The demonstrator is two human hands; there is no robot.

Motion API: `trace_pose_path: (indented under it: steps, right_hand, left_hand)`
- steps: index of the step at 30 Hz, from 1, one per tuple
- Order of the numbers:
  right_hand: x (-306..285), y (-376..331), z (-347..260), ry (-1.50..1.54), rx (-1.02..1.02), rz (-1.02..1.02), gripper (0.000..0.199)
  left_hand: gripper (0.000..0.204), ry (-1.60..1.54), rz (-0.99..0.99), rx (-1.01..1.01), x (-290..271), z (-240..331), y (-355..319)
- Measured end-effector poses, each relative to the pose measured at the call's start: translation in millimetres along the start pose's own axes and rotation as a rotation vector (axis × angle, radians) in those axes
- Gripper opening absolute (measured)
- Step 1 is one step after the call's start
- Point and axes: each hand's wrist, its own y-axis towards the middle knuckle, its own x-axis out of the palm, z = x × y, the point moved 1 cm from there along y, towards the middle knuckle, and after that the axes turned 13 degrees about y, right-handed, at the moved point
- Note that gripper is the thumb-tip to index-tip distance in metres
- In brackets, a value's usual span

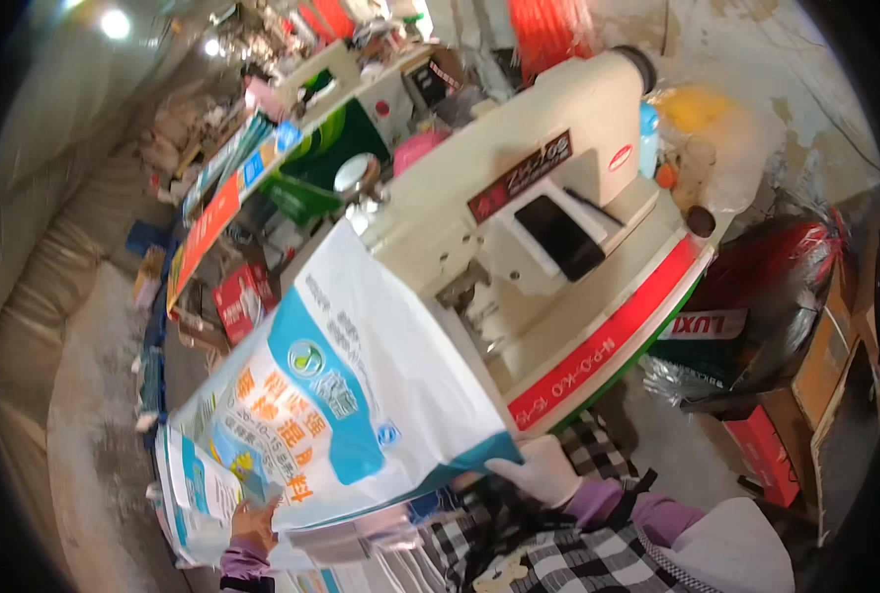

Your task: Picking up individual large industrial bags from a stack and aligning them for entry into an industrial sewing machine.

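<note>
While both hands grip it, the glossy woven sack (346, 395) lies against the cream sewing machine (548, 198).

White-and-blue printed sack (346, 395) by dark screen (560, 236)

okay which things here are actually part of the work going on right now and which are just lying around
In use:
- large white woven sack with blue and orange print, held by the left hand and the white-gloved right hand
- cream industrial sewing machine, with the sack's edge at its head
- stack of similar printed sacks beneath

Lying about:
- black phone on the machine
- black and red plastic bag
- cardboard boxes
</note>
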Motion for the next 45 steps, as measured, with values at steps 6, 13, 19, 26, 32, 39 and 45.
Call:
trace_pose_path:
  steps: [6, 13, 19, 26, 32, 39, 45]
  right_hand:
    - [75, 103, -6, -0.571, -0.468, -0.279, 0.023]
    - [98, 40, -48, -0.339, -0.599, -0.446, 0.036]
    - [133, 46, -110, -0.515, -0.615, -0.994, 0.028]
    - [208, 246, -48, -0.456, -0.352, -0.655, 0.050]
    - [207, 194, 33, -0.270, -0.605, -0.520, 0.043]
    - [305, 84, -82, -0.575, -0.720, -0.976, 0.031]
    - [409, -49, 20, -0.560, -0.715, -1.064, 0.016]
  left_hand:
    - [0.042, 0.132, 0.357, -0.170, 11, -39, 56]
    - [0.070, -0.199, 0.268, -1.020, 153, -18, -90]
    - [0.052, -2.684, 0.897, -1.522, 204, 149, -164]
    - [0.049, -2.591, 0.760, -1.386, 2, 304, -138]
    - [0.052, -2.416, 0.580, -1.544, -16, 307, -132]
    - [0.045, -2.126, 0.827, -2.066, 44, 240, -357]
    - [0.037, -1.519, 0.657, -2.509, 67, 372, -428]
